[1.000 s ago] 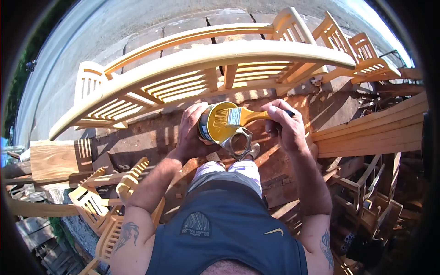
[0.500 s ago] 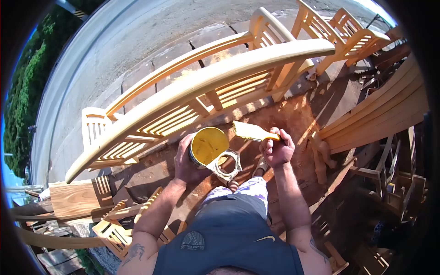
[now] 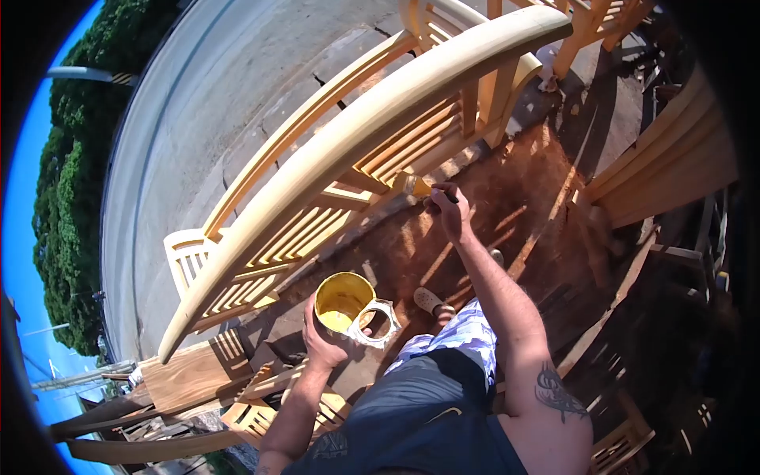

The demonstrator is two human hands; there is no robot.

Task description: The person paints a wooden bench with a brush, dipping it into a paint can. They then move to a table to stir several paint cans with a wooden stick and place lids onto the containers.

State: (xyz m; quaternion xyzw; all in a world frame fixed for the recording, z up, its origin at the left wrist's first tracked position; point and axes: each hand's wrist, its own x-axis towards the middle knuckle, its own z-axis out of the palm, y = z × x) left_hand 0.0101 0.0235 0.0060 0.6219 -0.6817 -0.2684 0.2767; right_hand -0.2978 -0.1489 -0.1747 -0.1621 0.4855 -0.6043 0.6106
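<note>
My left hand [image 3: 321, 342] is wrapped round a paint can [image 3: 345, 290], tilted so its yellow-coated inside and a pool of yellow paint [image 3: 336, 320] show. A ring-shaped lid [image 3: 385, 323] hangs open at the can's rim. Stretched out ahead, my right hand [image 3: 450, 210] grips a paintbrush [image 3: 413, 186]. Its bristle end is right at the lower rail of a slatted wooden bench [image 3: 354, 142], seen from behind with its curved top rail towards me. My fingers hide most of the brush handle.
Wooden chairs [image 3: 584, 36] stand beyond the bench at the upper right. Long curved boards [image 3: 661, 170] lean on the right. At lower left are a wooden panel [image 3: 190, 375] and a small slatted piece [image 3: 252, 419]. Reddish dirt [image 3: 507, 182] covers the ground by my feet; a road [image 3: 190, 103] runs behind.
My right hand has moved forward from beside the can, bringing the brush to the bench's lower rail. The can now sits lower in view, and my head view has turned.
</note>
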